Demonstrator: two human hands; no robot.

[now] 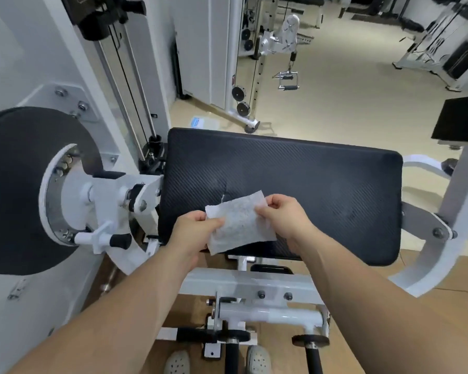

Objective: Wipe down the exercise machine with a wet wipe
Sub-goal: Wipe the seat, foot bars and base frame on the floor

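Where we stand: over the machine (249,287), whose white frame runs from between our feet up to the weight column on our left.
Disc (11,184): black and round, upright at the machine's left side, with a white hub and a black-tipped pin lever at its lower right.
Pad (308,171): black, ribbed and rectangular, lying broadside across the frame in front of us. Its left edge is just beside the disc's hub.
Left hand (192,230): we reach it over the pad's near edge, left of the middle. Thumb and curled fingers pinch the wipe's left edge.
Right hand (284,214): it is over the pad's near half, about mid-width. Curled fingers and thumb pinch the wipe's upper right corner.
Wipe (241,225): white, damp-looking and spread flat between our two hands. It sits over the pad's near edge, its lower corner hanging past that edge. We cannot tell whether it touches the pad.
Shoes (258,360): pale and perforated, on the wooden floor at the frame's near end.
Handle (288,81): a metal stirrup on a cable, hanging well beyond the pad's far edge.
Packet (203,122): pale with a blue label, on the floor just past the pad's far left corner.
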